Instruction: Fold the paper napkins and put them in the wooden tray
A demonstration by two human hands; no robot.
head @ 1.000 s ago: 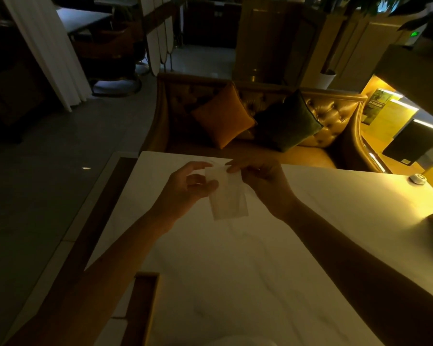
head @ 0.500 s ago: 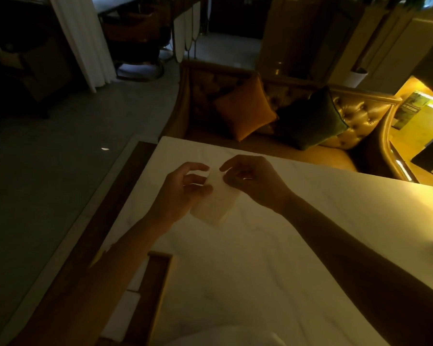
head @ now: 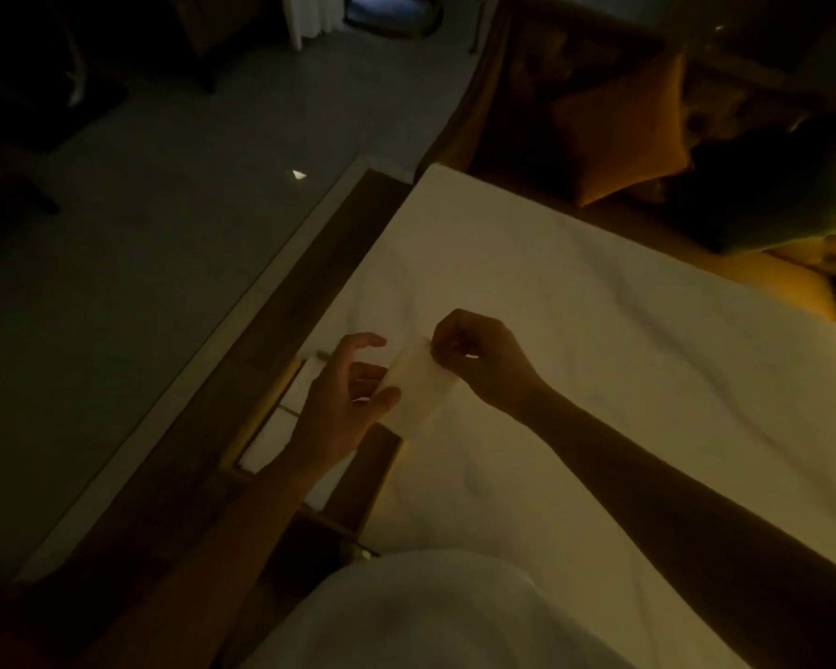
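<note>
Both ends of the white folded paper napkin (head: 418, 393) are pinched, by left hand (head: 343, 400) and right hand (head: 479, 362); it should be lowered flat into the brown wooden tray (head: 263, 413).

Dim restaurant lounge: marble table (head: 599, 330), tufted sofa (head: 517, 89), cushions (head: 618, 132).

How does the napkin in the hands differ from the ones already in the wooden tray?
The held napkin hangs tilted, pinched between the left hand and right hand; the tray napkins lie flat in the wooden tray. The held napkin shows nearly whole; the tray napkins are partly hidden behind the left hand. Both are pale paper.
</note>
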